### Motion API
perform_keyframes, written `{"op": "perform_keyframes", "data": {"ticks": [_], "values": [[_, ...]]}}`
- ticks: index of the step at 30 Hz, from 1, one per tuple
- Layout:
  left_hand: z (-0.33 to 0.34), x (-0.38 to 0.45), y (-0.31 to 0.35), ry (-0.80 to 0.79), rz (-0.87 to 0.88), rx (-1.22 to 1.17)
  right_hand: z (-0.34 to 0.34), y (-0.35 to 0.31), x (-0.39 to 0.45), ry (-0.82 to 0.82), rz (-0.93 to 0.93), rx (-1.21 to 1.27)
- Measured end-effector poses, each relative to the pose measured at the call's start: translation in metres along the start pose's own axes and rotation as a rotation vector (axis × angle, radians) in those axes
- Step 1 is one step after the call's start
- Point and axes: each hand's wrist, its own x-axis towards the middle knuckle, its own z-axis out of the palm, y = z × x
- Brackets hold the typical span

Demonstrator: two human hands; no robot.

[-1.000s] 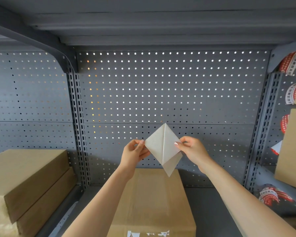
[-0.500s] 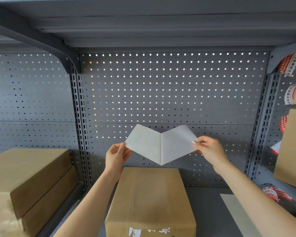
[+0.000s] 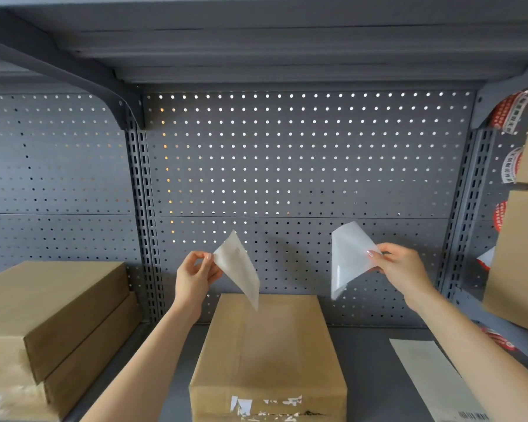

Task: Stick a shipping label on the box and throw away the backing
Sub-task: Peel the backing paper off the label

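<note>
The shelf (image 3: 378,360) carries the target box (image 3: 269,354) at centre, its long axis running away from the viewer toward the perforated back panel (image 3: 287,162), top face bare and ready to take a label. Stacked boxes (image 3: 52,318) stand to its left, well apart.

Both hands are raised above the box so the two sheets hang free and apart. The right hand (image 3: 404,269) pinches a glossy, curling sheet (image 3: 346,260) between thumb and fingers; the sheen suggests this is the backing. The left hand (image 3: 194,277) pinches the other sheet (image 3: 238,266), probably the label, by its upper corner. That sheet slopes down and right, its low corner just above the far edge of the box.
</note>
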Motion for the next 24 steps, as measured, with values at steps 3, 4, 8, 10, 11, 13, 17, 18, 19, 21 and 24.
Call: {"op": "perform_keyframes", "data": {"ticks": [3,4,8,10,11,13,17,18,19,21,24], "values": [[0.015,-0.006,0.005,-0.055,0.013,-0.014,0.0,0.001,-0.003,-0.005,-0.012,-0.019],[0.02,-0.008,0.006,-0.069,0.022,-0.016,-0.002,0.003,-0.004,-0.002,-0.012,-0.028],[0.04,-0.015,0.009,-0.128,0.037,-0.045,-0.015,0.013,-0.008,0.011,0.016,-0.029],[0.052,-0.018,0.008,-0.164,0.026,-0.078,-0.024,0.018,-0.011,0.019,0.023,-0.052],[0.058,-0.02,0.007,-0.182,0.019,-0.088,-0.028,0.02,-0.012,0.022,0.027,-0.067],[0.071,-0.025,0.004,-0.217,0.006,-0.102,-0.037,0.026,-0.015,0.03,0.031,-0.092],[0.096,-0.034,-0.004,-0.264,-0.005,-0.1,-0.048,0.041,-0.021,0.024,0.069,-0.157],[0.101,-0.036,-0.006,-0.267,-0.013,-0.1,-0.048,0.045,-0.023,0.015,0.084,-0.172],[0.106,-0.038,-0.007,-0.267,-0.024,-0.103,-0.048,0.051,-0.025,0.003,0.1,-0.188],[0.115,-0.042,-0.009,-0.269,-0.043,-0.125,-0.045,0.062,-0.029,-0.022,0.119,-0.231],[0.124,-0.047,-0.012,-0.282,-0.064,-0.134,-0.039,0.08,-0.033,-0.084,0.137,-0.311]]}}
